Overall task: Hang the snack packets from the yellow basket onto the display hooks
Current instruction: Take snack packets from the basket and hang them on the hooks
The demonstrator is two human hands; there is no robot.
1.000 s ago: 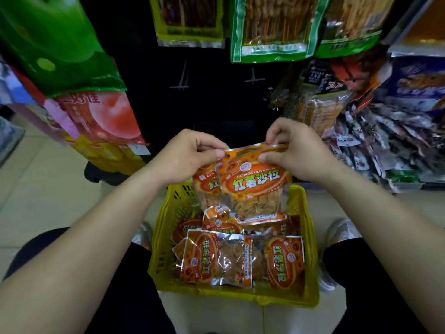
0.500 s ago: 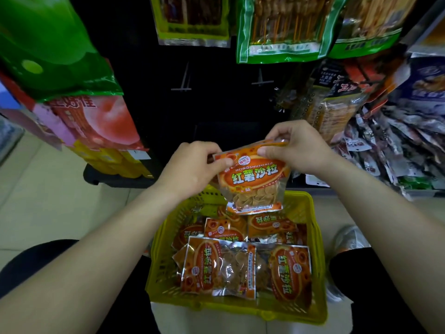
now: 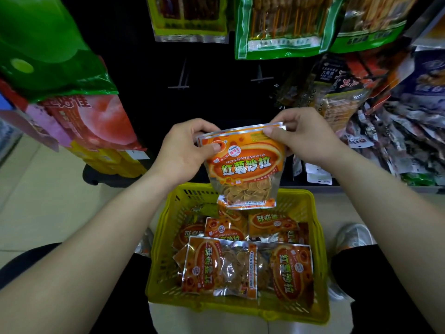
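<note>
Packet of orange foil-wrapped chips [image 3: 245,169] hangs upright above the yellow plastic basket [image 3: 160,256], its top corners pinched by left hand [image 3: 183,153] and right hand [image 3: 305,138]. Its hole should line up squarely with a bare metal display hook [image 3: 180,78] before sliding on.

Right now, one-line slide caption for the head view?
Left hand and right hand pinch the top corners of an orange snack packet above the yellow basket, below bare display hooks.

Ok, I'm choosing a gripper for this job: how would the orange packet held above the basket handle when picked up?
Probably light: the orange packet hangs from pinches by the left hand and right hand at its top corners. Its glossy film looks limp and likely slippery. The thin chips in its clear window would probably crush if squeezed.
</note>
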